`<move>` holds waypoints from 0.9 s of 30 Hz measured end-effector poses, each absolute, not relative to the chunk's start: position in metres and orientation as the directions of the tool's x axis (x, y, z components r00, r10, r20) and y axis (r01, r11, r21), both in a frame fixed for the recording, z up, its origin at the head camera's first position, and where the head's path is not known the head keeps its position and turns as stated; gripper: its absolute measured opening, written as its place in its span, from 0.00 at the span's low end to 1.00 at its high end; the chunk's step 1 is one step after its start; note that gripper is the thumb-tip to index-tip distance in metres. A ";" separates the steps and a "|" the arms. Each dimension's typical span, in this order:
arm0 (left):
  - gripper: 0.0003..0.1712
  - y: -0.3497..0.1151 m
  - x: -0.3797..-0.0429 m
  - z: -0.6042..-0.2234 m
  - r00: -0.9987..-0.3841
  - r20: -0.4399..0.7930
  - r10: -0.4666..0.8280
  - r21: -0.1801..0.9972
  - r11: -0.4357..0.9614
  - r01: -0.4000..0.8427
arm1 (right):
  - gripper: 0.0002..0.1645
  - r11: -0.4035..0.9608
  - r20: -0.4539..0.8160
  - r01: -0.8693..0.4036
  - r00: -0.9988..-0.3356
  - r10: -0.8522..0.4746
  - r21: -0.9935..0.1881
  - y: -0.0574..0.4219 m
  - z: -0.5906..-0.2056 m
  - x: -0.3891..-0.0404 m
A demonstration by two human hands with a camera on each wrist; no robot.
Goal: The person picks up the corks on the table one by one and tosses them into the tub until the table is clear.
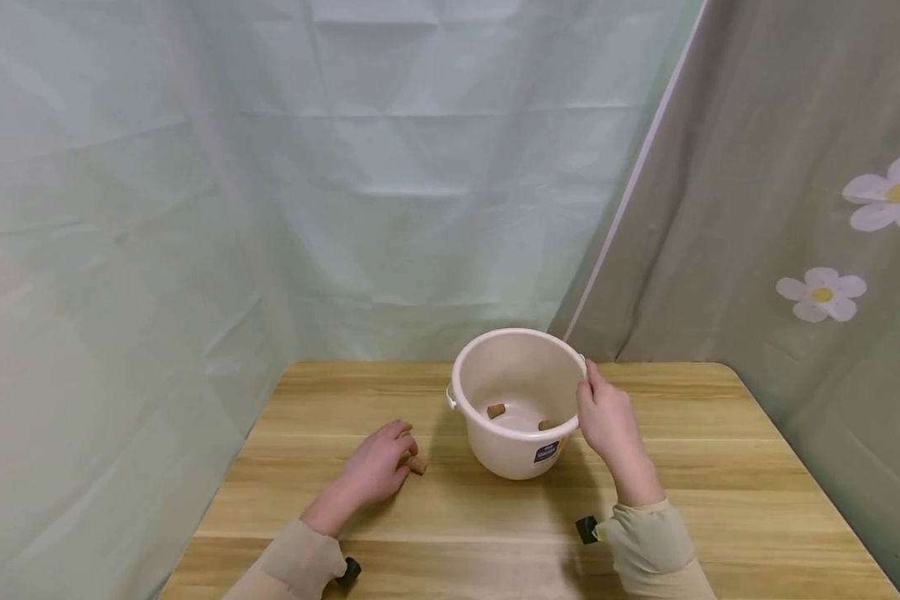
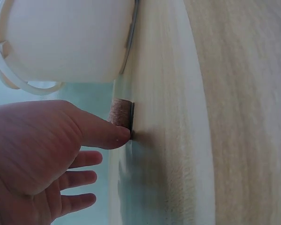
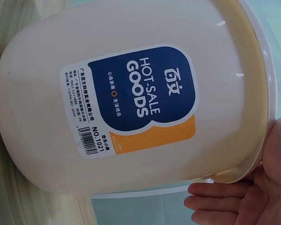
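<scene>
A cream plastic bucket (image 1: 515, 454) stands over the middle of the wooden table, with two corks visible inside: one cork (image 1: 496, 411) on the left and another cork (image 1: 545, 425) on the right, partly hidden by the rim. My right hand (image 1: 611, 417) grips the bucket's rim on the right side. Its fingers (image 3: 215, 204) show below the rim in the right wrist view. Left of the bucket, my left hand (image 1: 378, 467) pinches a loose cork (image 2: 119, 112) at the table surface. The thumb lies against the cork; the index finger is hidden in the left wrist view.
The wooden table (image 1: 720, 467) reaches back to a pale green curtain (image 1: 435, 208). A grey curtain with white flowers (image 1: 821, 295) hangs on the right. The bucket's white handle (image 2: 25, 84) hangs on the side facing my left hand. A printed label (image 3: 145, 93) is on the bucket.
</scene>
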State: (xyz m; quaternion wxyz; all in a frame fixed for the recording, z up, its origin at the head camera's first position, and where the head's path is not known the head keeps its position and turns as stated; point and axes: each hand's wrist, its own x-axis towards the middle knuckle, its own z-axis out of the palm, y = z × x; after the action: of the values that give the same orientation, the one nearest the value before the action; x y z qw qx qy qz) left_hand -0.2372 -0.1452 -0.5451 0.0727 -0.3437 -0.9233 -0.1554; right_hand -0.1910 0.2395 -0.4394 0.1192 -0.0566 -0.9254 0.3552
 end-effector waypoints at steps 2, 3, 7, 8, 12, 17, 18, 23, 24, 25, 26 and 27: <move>0.12 -0.146 -0.236 -0.546 -0.756 0.241 0.609 0.245 0.715 0.655 | 0.35 0.741 0.185 0.017 -0.964 0.190 -0.672 0.239 -0.440 -0.191; 0.11 -0.146 -0.236 -0.546 -0.758 0.241 0.606 0.250 0.716 0.652 | 0.35 0.742 0.187 0.016 -0.964 0.190 -0.671 0.238 -0.440 -0.191; 0.10 -0.147 -0.235 -0.546 -0.768 0.231 0.597 0.258 0.724 0.640 | 0.35 0.738 0.181 0.019 -0.965 0.190 -0.675 0.238 -0.439 -0.190; 0.10 -0.147 -0.235 -0.547 -0.772 0.226 0.594 0.261 0.726 0.636 | 0.35 0.738 0.180 0.020 -0.965 0.189 -0.674 0.238 -0.439 -0.189; 0.10 -0.148 -0.235 -0.547 -0.783 0.216 0.584 0.272 0.734 0.623 | 0.35 0.736 0.175 0.021 -0.966 0.188 -0.676 0.238 -0.438 -0.189; 0.10 -0.148 -0.236 -0.546 -0.781 0.220 0.585 0.270 0.733 0.625 | 0.35 0.732 0.168 0.022 -0.968 0.186 -0.681 0.239 -0.437 -0.189; 0.10 -0.149 -0.236 -0.546 -0.780 0.222 0.585 0.267 0.733 0.625 | 0.35 0.732 0.167 0.022 -0.968 0.185 -0.681 0.239 -0.437 -0.189; 0.10 -0.149 -0.236 -0.547 -0.791 0.210 0.575 0.267 0.744 0.612 | 0.35 0.737 0.169 0.025 -0.968 0.187 -0.675 0.239 -0.438 -0.190; 0.10 -0.149 -0.235 -0.548 -0.793 0.208 0.573 0.269 0.746 0.609 | 0.35 0.738 0.170 0.024 -0.967 0.187 -0.674 0.239 -0.438 -0.190; 0.10 -0.150 -0.235 -0.548 -0.794 0.206 0.571 0.270 0.747 0.607 | 0.35 0.740 0.171 0.024 -0.967 0.187 -0.672 0.239 -0.438 -0.190; 0.10 -0.150 -0.235 -0.549 -0.795 0.205 0.570 0.269 0.749 0.606 | 0.35 0.741 0.172 0.024 -0.967 0.187 -0.671 0.239 -0.438 -0.190; 0.10 -0.150 -0.235 -0.549 -0.796 0.205 0.569 0.269 0.749 0.605 | 0.35 0.742 0.174 0.023 -0.967 0.187 -0.670 0.239 -0.438 -0.190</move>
State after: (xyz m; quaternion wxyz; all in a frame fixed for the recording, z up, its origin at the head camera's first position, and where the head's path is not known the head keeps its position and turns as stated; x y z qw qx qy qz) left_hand -0.2349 -0.1499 -0.5490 0.0549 -0.3144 -0.9336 -0.1628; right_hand -0.1905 0.2392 -0.4382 0.1158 -0.0566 -0.9261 0.3545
